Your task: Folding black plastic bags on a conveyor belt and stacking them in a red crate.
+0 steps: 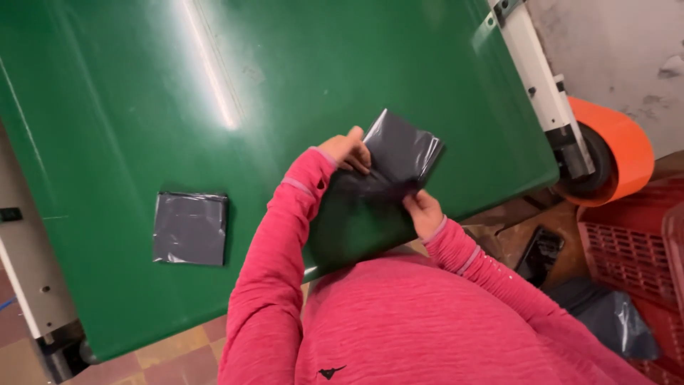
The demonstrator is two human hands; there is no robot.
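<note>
I hold a dark grey plastic packet above the near edge of the green belt. My left hand grips its left side with the fingers curled over the plastic. My right hand pinches its lower edge from below. Both arms are in pink sleeves. A second dark grey flat packet lies alone on the belt to the left, apart from both hands.
A white frame rail and an orange roller end the belt at the right. A red plastic crate stands on the floor at the right, with a grey bag and a black object beside it.
</note>
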